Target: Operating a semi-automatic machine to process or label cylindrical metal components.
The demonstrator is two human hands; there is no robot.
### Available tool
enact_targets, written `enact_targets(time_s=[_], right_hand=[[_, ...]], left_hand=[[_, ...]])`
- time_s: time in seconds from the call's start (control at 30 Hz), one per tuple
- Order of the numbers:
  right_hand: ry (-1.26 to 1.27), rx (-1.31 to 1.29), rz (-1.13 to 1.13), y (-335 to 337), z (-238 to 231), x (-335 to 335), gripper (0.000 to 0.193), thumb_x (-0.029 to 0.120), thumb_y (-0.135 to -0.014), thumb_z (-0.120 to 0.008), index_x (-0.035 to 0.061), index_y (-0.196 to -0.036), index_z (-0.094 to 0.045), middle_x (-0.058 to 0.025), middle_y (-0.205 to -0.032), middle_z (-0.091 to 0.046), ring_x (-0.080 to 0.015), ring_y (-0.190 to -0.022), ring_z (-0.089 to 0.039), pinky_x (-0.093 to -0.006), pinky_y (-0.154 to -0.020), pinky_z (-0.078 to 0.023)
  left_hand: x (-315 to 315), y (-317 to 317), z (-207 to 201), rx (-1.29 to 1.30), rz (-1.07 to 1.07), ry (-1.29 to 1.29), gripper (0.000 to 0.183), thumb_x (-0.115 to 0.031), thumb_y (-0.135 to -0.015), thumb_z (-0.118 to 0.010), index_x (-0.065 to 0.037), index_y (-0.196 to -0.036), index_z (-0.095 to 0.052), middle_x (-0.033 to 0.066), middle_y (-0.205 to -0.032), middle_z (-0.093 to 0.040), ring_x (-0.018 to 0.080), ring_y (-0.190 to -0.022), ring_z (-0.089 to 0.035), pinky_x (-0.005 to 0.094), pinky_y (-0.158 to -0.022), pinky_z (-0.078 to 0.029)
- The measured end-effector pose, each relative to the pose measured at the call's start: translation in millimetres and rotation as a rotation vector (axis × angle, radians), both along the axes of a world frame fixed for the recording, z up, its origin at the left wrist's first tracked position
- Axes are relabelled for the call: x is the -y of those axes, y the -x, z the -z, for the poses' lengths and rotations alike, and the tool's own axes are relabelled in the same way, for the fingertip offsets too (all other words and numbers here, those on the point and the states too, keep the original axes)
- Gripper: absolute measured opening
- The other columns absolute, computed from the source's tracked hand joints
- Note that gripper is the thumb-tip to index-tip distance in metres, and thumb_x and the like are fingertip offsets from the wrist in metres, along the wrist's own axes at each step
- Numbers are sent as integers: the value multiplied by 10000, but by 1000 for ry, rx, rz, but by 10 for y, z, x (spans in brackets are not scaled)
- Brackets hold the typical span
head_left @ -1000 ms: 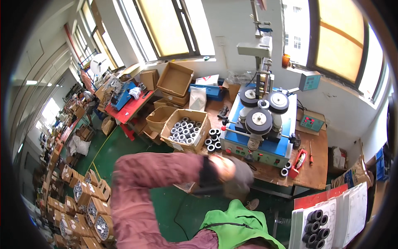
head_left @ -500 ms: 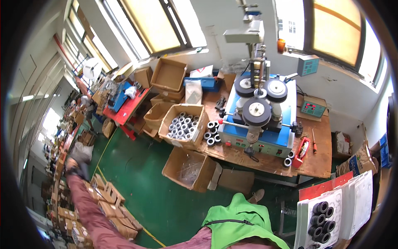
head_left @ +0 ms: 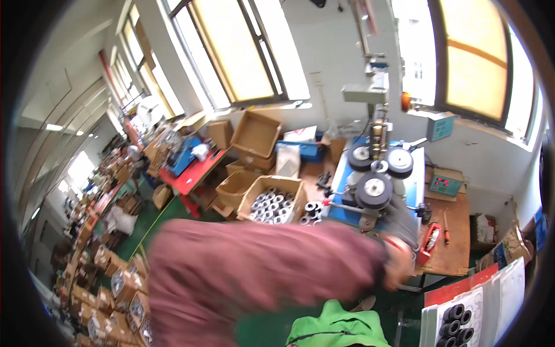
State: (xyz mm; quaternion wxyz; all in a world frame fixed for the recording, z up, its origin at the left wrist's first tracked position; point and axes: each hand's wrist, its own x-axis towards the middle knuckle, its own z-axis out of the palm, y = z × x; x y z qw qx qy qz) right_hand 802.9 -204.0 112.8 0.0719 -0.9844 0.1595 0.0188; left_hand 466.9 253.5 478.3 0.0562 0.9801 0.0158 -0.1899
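One hand shows in the head view: your left hand [head_left: 404,232], grey-covered and blurred, overlaps the front right of the blue-topped machine [head_left: 341,217]; I cannot tell whether it grips anything. Just beside it, the front black-rimmed disc with a pale hub [head_left: 374,189] sits atop that machine. Should the disc turn, it could snag your covering or loose maroon fabric sleeve [head_left: 272,260]; a wide swing could knock the narrow red holder [head_left: 426,252] right of the machine.

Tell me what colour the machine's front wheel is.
The front wheel is dark grey with a pale centre, shown in the head view.
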Motion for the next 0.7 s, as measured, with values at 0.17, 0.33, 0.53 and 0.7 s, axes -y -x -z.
enact_targets(time_s=[0.17, 0.33, 0.53, 0.7], right_hand=[[40, -34, 81, 267, 109, 261, 769, 511, -877, -139, -101, -1329, -254, -271, -1362, -311, -398, -1266, -312, -466, -1054, -230], [75, -52, 261, 452, -104, 646, 775, 513, -876, -134, -104, -1328, -252, -276, -1360, -311, -401, -1266, -312, -468, -1055, -228], [91, -181, 320, 536, -79, 217, 781, 516, -874, -128, -109, -1327, -251, -282, -1357, -312, -405, -1266, -311, -469, -1057, -226], [167, -281, 177, 658, 59, 777, 680, 464, -893, -221, -29, -1362, -234, -343, -1366, -224, -485, -1233, -301, -594, -990, -236]], left_hand=[[1154, -730, 153, -166, 285, 89, 248, -324, -775, -582, -85, -778, -651, 99, -737, -620, 253, -661, -600, 419, -624, -461], [1099, -874, -8, -209, 356, 36, 240, -305, -780, -572, -79, -808, -648, 102, -764, -622, 259, -678, -602, 443, -638, -455], [965, -608, 22, -288, 251, -90, 233, -282, -786, -560, -72, -842, -644, 105, -796, -623, 266, -698, -604, 472, -656, -446], [1322, -647, -91, -239, 298, -48, 231, -264, -791, -550, -67, -872, -641, 107, -822, -625, 272, -715, -605, 496, -670, -439]])
